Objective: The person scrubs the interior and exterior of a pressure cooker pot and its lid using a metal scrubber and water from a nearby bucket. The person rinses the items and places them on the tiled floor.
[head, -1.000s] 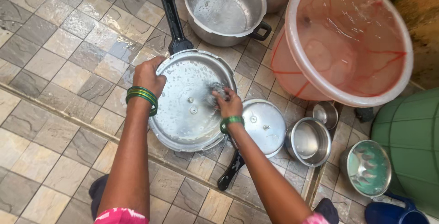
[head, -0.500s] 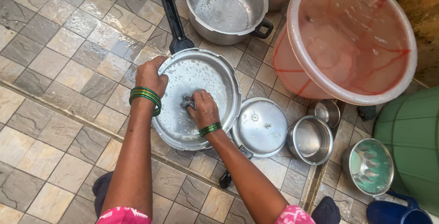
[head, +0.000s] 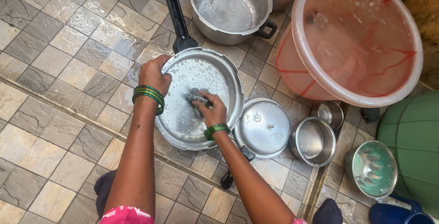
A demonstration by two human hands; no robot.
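A large soapy steel cooker lid (head: 201, 73) with a long black handle (head: 175, 16) lies tilted on the wet tiled floor. My left hand (head: 154, 74), with green bangles at the wrist, grips the lid's left rim. My right hand (head: 211, 109) presses a grey steel scrubber (head: 195, 96) against the lid's inner face, near its middle.
A smaller cooker lid (head: 264, 127) lies right of the big one. A steel pot (head: 231, 7) stands behind. A pink water tub (head: 354, 41) sits at the right. Small steel bowls (head: 315, 141), a green drum (head: 414, 141) and a blue mug (head: 393, 212) crowd the lower right.
My right hand has slid the scrubber from the lid's right edge toward its middle and lower part. My left hand keeps its hold on the rim.
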